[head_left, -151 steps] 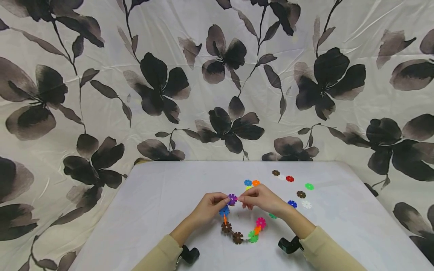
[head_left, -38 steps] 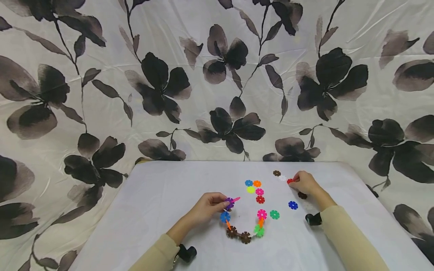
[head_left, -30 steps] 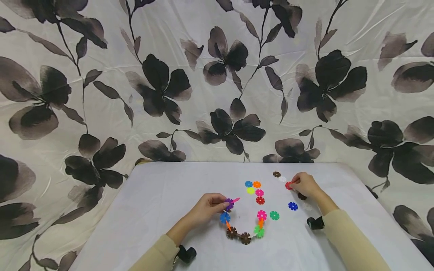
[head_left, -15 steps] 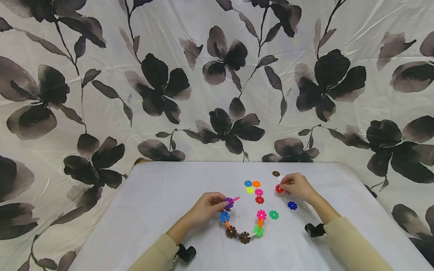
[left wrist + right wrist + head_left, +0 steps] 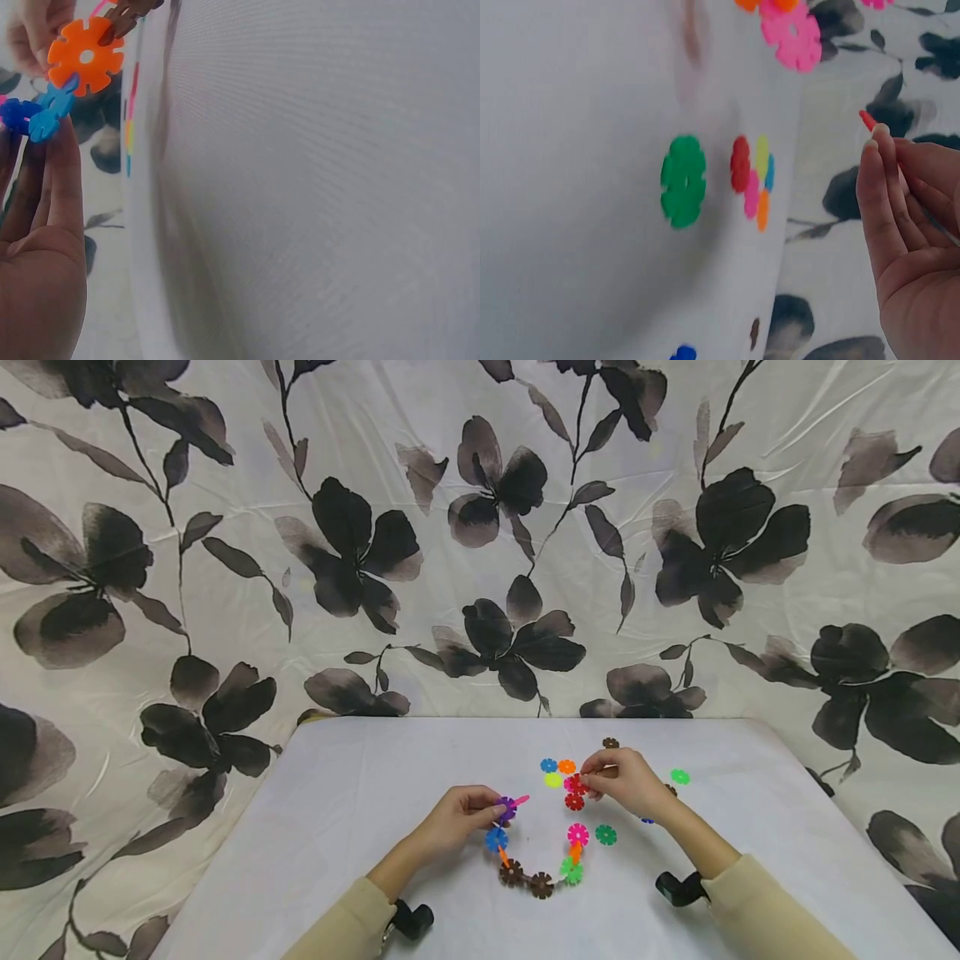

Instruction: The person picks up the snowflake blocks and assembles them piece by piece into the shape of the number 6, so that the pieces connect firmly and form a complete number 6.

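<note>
In the head view, my left hand (image 5: pixel 463 814) pinches the purple snowflake disc (image 5: pixel 507 811) at one end of a curved chain of interlocked discs. A pink disc (image 5: pixel 522 800) is slotted edge-on into the purple one. Down the chain come a blue disc (image 5: pixel 497 840), orange and brown discs (image 5: pixel 512 873), a light green disc (image 5: pixel 572 871) and, at the other end, a pink disc (image 5: pixel 577 835). My right hand (image 5: pixel 626 783) pinches a loose red disc (image 5: pixel 577 784) above the table; its edge (image 5: pixel 867 120) shows at the fingertips in the right wrist view.
Loose discs lie flat beyond the chain: blue (image 5: pixel 549 765), orange (image 5: pixel 567 767), yellow (image 5: pixel 553 780) and another red (image 5: pixel 574 802). A green disc (image 5: pixel 606 835) sits right of the chain. Farther right is a light green one (image 5: pixel 680 776); others are partly behind my right arm.
My right hand left the pink disc near the purple one, reached right, picked up the red disc and has carried it left toward the chain. My left hand keeps its hold on the purple disc.
</note>
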{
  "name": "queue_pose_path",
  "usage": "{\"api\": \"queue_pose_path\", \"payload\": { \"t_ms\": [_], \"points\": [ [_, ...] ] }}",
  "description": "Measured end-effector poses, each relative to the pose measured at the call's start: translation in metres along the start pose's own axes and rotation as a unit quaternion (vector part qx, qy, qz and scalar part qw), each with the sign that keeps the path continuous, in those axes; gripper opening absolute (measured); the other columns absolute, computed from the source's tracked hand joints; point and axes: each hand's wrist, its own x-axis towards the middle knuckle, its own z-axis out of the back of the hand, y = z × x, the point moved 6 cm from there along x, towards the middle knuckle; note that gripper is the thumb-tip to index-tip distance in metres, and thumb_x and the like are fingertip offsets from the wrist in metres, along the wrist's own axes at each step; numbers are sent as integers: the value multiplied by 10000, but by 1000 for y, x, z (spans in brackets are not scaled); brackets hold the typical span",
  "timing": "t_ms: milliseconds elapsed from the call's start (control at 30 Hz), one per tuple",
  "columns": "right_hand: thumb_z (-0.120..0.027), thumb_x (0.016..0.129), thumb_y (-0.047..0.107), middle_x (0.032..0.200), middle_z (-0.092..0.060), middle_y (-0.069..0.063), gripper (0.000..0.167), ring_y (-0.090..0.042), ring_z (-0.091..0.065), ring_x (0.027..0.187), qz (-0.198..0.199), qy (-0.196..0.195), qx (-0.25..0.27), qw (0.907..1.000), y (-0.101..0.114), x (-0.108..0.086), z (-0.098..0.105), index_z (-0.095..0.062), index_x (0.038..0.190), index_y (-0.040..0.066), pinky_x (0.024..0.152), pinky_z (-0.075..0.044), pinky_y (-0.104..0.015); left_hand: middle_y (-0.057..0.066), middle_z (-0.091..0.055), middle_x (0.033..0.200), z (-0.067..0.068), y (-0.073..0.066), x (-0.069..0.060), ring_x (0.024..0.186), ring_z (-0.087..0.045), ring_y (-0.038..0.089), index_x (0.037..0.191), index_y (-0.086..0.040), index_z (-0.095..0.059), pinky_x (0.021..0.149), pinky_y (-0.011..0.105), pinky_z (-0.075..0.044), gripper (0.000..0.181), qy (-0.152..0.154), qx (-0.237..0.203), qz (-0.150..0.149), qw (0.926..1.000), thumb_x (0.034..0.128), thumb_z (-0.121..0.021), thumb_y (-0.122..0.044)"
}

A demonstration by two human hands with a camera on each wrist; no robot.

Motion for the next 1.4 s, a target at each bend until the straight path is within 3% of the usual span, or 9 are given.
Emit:
{"api": "queue_pose_path", "payload": {
  "t_ms": [400, 633, 900, 1100, 1400],
  "points": [
    [-731, 952, 84, 944, -743, -151, 157, -272, -735, 762, 493, 237, 701, 9960, 29, -3, -29, -721, 1049, -38, 732, -619, -324, 237, -737, 1094, 1, 0, 1, 974, -730, 190, 1110, -30, -730, 877, 311, -589, 185, 4, 67, 78, 9999, 1023, -649, -173],
    [-710, 972, 101, 946, -745, -177, 175, -369, -738, 805, 628, 212, 951, 9933, 42, -2, -41, -716, 1077, -39, 732, -621, -333, 243, -736, 1090, 1, -1, 0, 975, -733, 196, 1126, 0, -719, 882, 326, -591, 206, -5, 58, 45, 10000, 1025, -644, -164],
    [-715, 976, 147, 925, -751, -131, 178, -310, -746, 800, 581, 236, 818, 9947, 41, -2, -49, -717, 1078, 2, 719, -619, -382, 262, -728, 1098, 0, -2, -2, 983, -733, 213, 1132, 6, -715, 882, 330, -592, 219, 31, -25, -15, 10000, 1029, -639, -172],
    [-721, 973, 153, 920, -749, -106, 139, -398, -735, 832, 629, 303, 963, 9929, 39, -3, -51, -718, 1042, 32, 770, -619, -422, 283, -718, 1107, 1, 3, -2, 1015, -727, 291, 1141, 9, -714, 879, 327, -592, 216, -2, -43, 17, 10000, 1024, -644, -158],
    [-703, 981, 122, 943, -743, -141, 139, -461, -718, 853, 687, 367, 1107, 9908, 40, -3, -52, -704, 1045, -1, 775, -613, -301, 277, -721, 1103, 0, 2, -2, 1026, -723, 313, 1136, 15, -708, 881, 324, -590, 209, -10, -43, 18, 10000, 1030, -631, -148]
  ]
}}
